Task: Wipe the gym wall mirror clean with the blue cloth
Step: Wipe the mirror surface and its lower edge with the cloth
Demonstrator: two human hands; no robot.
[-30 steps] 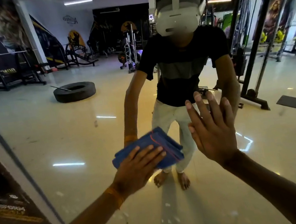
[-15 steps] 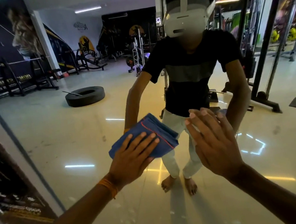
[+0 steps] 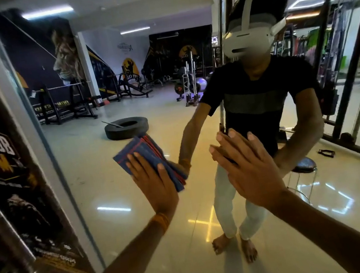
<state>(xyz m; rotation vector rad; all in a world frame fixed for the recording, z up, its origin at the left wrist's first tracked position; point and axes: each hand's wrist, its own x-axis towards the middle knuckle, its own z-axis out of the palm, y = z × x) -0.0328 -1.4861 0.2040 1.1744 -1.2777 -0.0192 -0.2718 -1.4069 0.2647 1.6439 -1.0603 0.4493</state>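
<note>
Blue cloth [image 3: 146, 155], folded, against mirror [image 3: 124, 238]
Left hand [image 3: 156, 186], fingers straight, presses it flat there; right hand [image 3: 249, 168] spread open on the mirror beside. Likely soft, light, apt to unfold: bear on its middle.

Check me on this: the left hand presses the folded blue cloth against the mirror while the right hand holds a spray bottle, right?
Not quite. The right hand holds nothing: it is open, fingers straight, palm toward the mirror. The rest stands: the left hand presses the folded blue cloth against the glass, as the head view shows.
</note>
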